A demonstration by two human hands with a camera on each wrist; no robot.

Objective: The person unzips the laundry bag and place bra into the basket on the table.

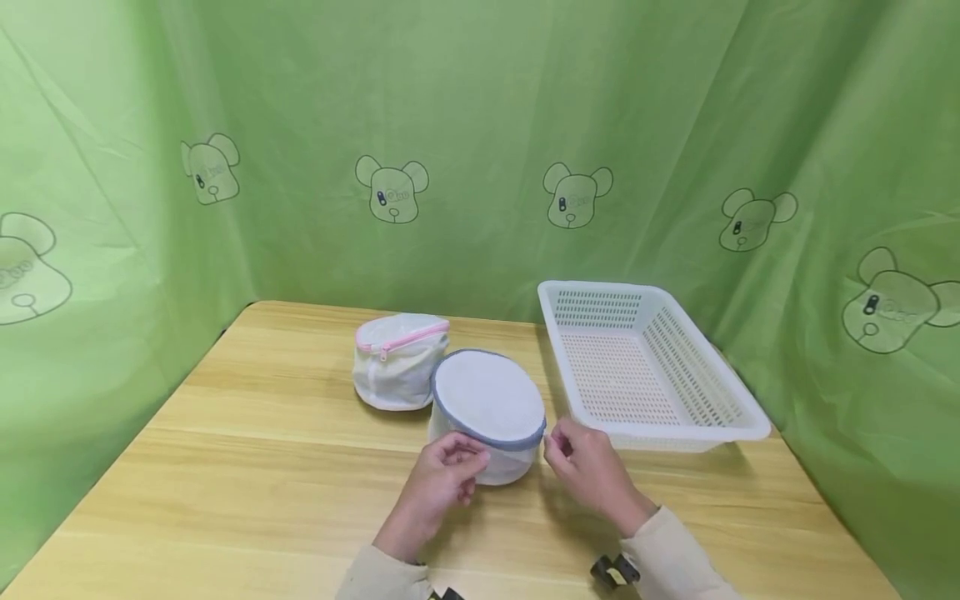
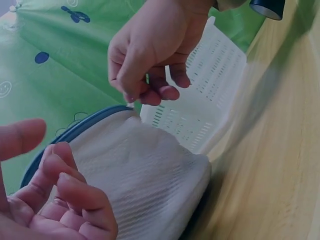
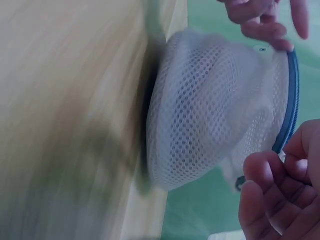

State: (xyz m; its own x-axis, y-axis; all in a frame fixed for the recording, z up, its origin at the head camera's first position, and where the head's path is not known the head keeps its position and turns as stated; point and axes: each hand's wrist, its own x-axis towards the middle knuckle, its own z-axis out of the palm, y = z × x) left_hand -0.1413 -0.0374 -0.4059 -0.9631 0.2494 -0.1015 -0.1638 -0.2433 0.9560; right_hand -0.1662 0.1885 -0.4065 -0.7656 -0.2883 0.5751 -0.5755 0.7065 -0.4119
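A round white mesh laundry bag (image 1: 489, 396) with a grey-blue zipper rim stands on the table in front of both hands. My right hand (image 1: 591, 468) pinches the bag's zipper edge at its right side, with a small pale tab showing at the fingertips in the left wrist view. At the front of the rim is my left hand (image 1: 442, 483), its thumb apart from loosely bent fingers; one fingertip touches the zipper (image 3: 291, 95) in the right wrist view. Beside the bag, to the left, sits another white laundry bag (image 1: 401, 367) with a pink zipper.
A white perforated plastic basket (image 1: 558, 358) stands at the right of the wooden table (image 1: 247, 467). Green curtains (image 1: 480, 100) with printed bear heads hang behind the table and at both sides.
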